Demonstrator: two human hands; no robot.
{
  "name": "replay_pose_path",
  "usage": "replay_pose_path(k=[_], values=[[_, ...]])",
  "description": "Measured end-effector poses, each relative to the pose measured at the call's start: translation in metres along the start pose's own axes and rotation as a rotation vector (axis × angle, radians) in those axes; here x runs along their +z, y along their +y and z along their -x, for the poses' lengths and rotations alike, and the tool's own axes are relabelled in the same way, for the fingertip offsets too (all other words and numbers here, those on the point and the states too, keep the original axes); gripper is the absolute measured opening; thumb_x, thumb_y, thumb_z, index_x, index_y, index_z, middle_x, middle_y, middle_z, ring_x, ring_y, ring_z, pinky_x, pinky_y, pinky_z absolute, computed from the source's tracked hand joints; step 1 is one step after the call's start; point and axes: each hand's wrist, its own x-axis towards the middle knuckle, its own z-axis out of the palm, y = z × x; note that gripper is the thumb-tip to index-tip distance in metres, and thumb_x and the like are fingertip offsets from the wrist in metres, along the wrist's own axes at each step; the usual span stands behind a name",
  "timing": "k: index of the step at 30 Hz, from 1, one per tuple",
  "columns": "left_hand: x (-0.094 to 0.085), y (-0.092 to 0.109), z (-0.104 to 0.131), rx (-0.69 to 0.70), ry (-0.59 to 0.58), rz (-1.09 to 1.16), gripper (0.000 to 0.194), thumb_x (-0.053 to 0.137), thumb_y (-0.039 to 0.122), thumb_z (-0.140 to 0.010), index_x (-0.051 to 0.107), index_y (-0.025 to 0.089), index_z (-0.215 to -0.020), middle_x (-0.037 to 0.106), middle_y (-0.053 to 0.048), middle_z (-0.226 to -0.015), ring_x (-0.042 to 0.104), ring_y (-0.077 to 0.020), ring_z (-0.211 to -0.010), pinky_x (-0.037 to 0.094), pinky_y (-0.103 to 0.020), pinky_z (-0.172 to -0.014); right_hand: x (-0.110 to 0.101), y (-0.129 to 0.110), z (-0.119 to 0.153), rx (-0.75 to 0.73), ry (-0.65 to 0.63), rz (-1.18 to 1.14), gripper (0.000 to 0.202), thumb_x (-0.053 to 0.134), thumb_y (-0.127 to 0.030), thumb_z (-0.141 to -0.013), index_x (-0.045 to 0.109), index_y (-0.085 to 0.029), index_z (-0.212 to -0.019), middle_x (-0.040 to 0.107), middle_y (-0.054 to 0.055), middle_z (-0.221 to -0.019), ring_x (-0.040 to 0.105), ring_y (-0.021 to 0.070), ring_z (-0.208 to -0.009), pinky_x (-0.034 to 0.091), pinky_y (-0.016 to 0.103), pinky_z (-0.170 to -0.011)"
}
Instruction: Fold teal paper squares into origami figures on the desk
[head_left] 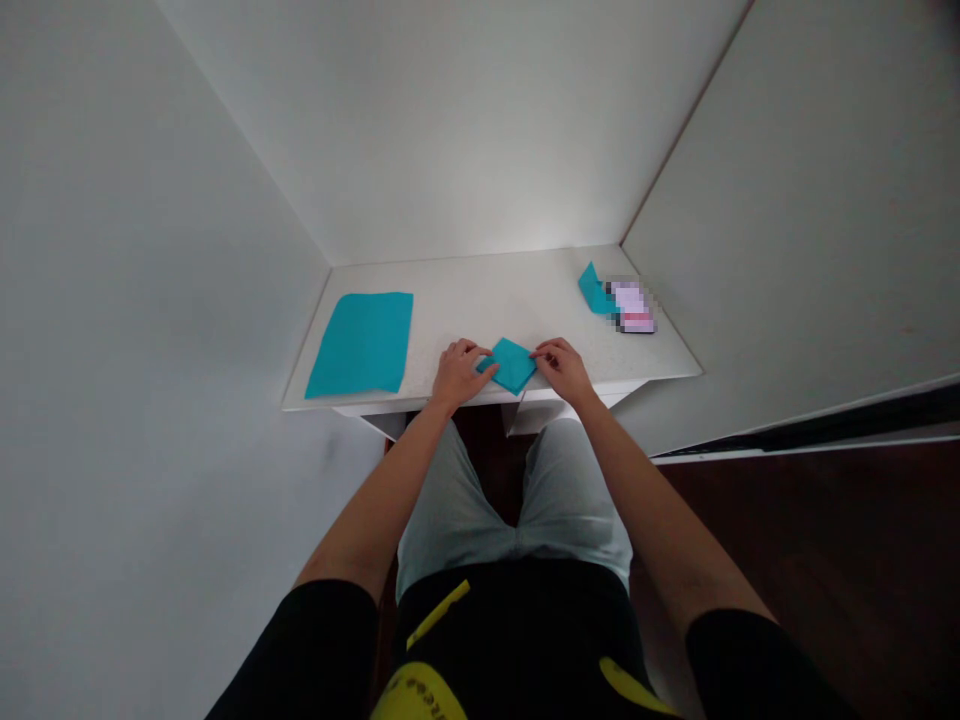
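Note:
A folded piece of turquoise paper, roughly diamond-shaped, lies near the front edge of the white table between my hands. My left hand grips its left corner, thumb and fingers closing on the paper. At the opposite corner, my right hand pinches the paper between thumb and fingertips. Fold lines show on its upper face, though finer creases are too small to make out.
Flat turquoise sheets lie on the left of the white table. To the right, a folded turquoise paper piece touches a pixelated phone-like object. Walls enclose the table at the back and both sides.

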Motion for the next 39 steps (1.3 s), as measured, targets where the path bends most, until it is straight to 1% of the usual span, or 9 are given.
replay_pose_path(k=[5, 8, 11, 15, 23, 26, 31, 35, 39], values=[[0.003, 0.005, 0.002, 0.135, -0.145, -0.074, 0.047, 0.067, 0.031, -0.101, 0.068, 0.035, -0.147, 0.062, -0.006, -0.16, 0.05, -0.036, -0.151, 0.036, -0.059, -0.125, 0.002, -0.006, -0.002, -0.06, -0.021, 0.151, 0.021, 0.068, -0.037, -0.097, 0.082, -0.023, -0.103, 0.072, 0.013, -0.115, 0.067, 0.0304, -0.111, 0.054, 0.052, -0.106], [0.003, 0.006, 0.003, 0.156, -0.188, -0.088, 0.049, 0.064, 0.031, -0.101, 0.065, 0.039, -0.15, 0.057, -0.002, -0.166, 0.043, -0.0359, -0.159, 0.031, -0.062, -0.129, 0.01, -0.023, 0.003, -0.081, -0.05, 0.299, 0.029, 0.061, -0.032, -0.102, 0.078, -0.024, -0.124, 0.072, 0.015, -0.135, 0.065, 0.0337, -0.125, 0.049, 0.056, -0.111], [0.003, 0.008, 0.003, 0.156, -0.198, -0.104, 0.05, 0.067, 0.037, -0.099, 0.064, 0.036, -0.15, 0.054, -0.004, -0.169, 0.041, -0.036, -0.161, 0.028, -0.062, -0.131, 0.027, -0.045, 0.015, -0.144, -0.117, 0.379, 0.047, 0.05, -0.03, -0.108, 0.062, -0.023, -0.153, 0.062, 0.016, -0.159, 0.057, 0.0341, -0.144, 0.042, 0.059, -0.12], [0.002, 0.009, 0.003, 0.164, -0.223, -0.13, 0.053, 0.069, 0.036, -0.097, 0.064, 0.03, -0.149, 0.047, -0.008, -0.173, 0.037, -0.0357, -0.164, 0.027, -0.061, -0.132, 0.044, -0.055, 0.03, -0.184, -0.189, 0.38, 0.057, 0.037, -0.035, -0.113, 0.048, -0.02, -0.166, 0.05, 0.016, -0.17, 0.047, 0.0329, -0.158, 0.035, 0.063, -0.129], [0.004, 0.009, 0.003, 0.135, -0.217, -0.109, 0.053, 0.067, 0.041, -0.1, 0.062, 0.031, -0.151, 0.051, -0.007, -0.171, 0.04, -0.0351, -0.162, 0.026, -0.06, -0.132, 0.007, -0.026, 0.039, -0.307, -0.317, 0.376, 0.088, 0.06, -0.064, -0.103, 0.035, -0.017, -0.173, 0.035, 0.019, -0.177, 0.036, 0.0368, -0.164, 0.03, 0.062, -0.135], [0.003, 0.01, 0.002, 0.138, -0.205, -0.099, 0.053, 0.069, 0.042, -0.1, 0.061, 0.033, -0.152, 0.051, -0.008, -0.171, 0.041, -0.0351, -0.161, 0.027, -0.06, -0.132, -0.007, -0.016, 0.04, -0.314, -0.334, 0.393, 0.095, 0.065, -0.065, -0.101, 0.031, -0.016, -0.175, 0.034, 0.02, -0.178, 0.035, 0.0374, -0.165, 0.031, 0.062, -0.134], [-0.002, 0.009, 0.003, 0.173, -0.223, -0.082, 0.054, 0.072, 0.046, -0.1, 0.063, 0.033, -0.151, 0.055, -0.011, -0.166, 0.05, -0.0331, -0.156, 0.026, -0.059, -0.132, -0.016, -0.011, 0.043, -0.265, -0.291, 0.403, 0.078, 0.062, -0.06, -0.103, 0.044, -0.019, -0.168, 0.048, 0.019, -0.171, 0.048, 0.0394, -0.155, 0.039, 0.061, -0.126], [-0.005, 0.008, 0.004, 0.19, -0.257, -0.04, 0.061, 0.085, 0.055, -0.089, 0.069, 0.033, -0.144, 0.066, -0.009, -0.155, 0.055, -0.0338, -0.152, 0.021, -0.06, -0.134, -0.022, -0.012, 0.046, -0.2, -0.228, 0.404, 0.06, 0.059, -0.057, -0.105, 0.061, -0.023, -0.155, 0.064, 0.016, -0.156, 0.06, 0.0392, -0.136, 0.047, 0.059, -0.113], [-0.006, 0.006, 0.004, 0.147, -0.236, 0.015, 0.049, 0.086, 0.044, -0.091, 0.072, 0.034, -0.136, 0.073, -0.007, -0.148, 0.059, -0.0313, -0.149, 0.023, -0.06, -0.133, -0.027, -0.008, 0.041, -0.163, -0.208, 0.36, 0.046, 0.053, -0.053, -0.109, 0.071, -0.027, -0.142, 0.072, 0.012, -0.144, 0.063, 0.0358, -0.126, 0.047, 0.055, -0.107]])
